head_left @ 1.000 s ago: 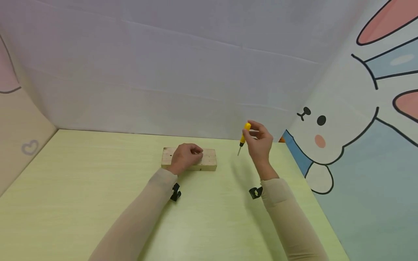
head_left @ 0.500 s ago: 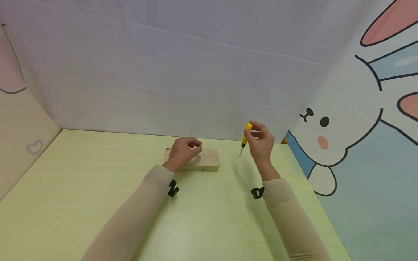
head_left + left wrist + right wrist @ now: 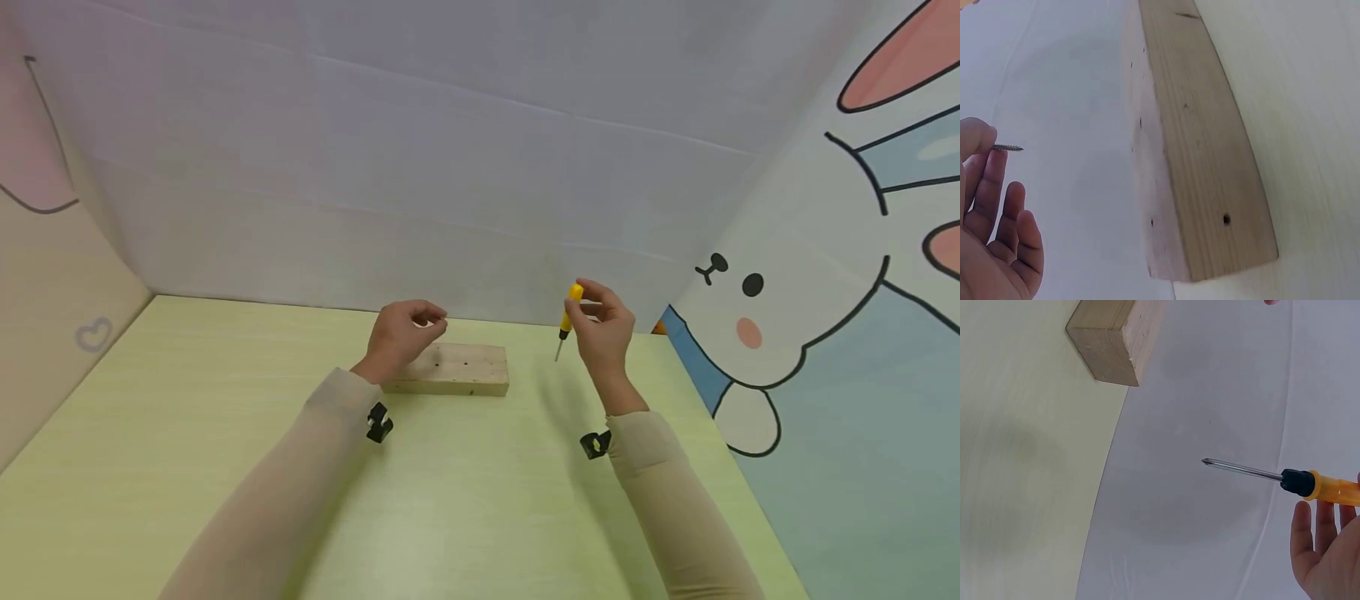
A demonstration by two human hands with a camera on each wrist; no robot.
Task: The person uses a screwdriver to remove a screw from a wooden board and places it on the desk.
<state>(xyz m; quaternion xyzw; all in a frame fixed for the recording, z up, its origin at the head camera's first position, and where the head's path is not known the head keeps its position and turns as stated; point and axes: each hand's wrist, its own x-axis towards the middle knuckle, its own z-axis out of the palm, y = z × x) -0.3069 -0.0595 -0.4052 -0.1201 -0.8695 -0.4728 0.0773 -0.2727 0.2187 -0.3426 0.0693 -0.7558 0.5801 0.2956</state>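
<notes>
Between thumb and forefinger my left hand [image 3: 399,340] pinches a small screw [image 3: 1009,148], its threaded point sticking out past the fingertips in the left wrist view. That hand is raised over the left end of a wooden block [image 3: 468,367], which lies flat and has small dark holes in its top. To the right of the block, my right hand [image 3: 602,332] holds a screwdriver [image 3: 1244,470] by its yellow handle. Its metal shaft slants down, and the right wrist view shows a cross-shaped tip pointing at nothing close by.
The block rests on a pale yellow-green table [image 3: 465,500]. Behind the table's far edge hangs a white sheet [image 3: 420,167]. A wall with a cartoon rabbit [image 3: 795,317] borders the right side, and another printed panel [image 3: 52,292] the left.
My left hand has lifted and moved left across the block, uncovering its right part and the holes. The right hand with the screwdriver stays nearly still. The whole view has shifted slightly.
</notes>
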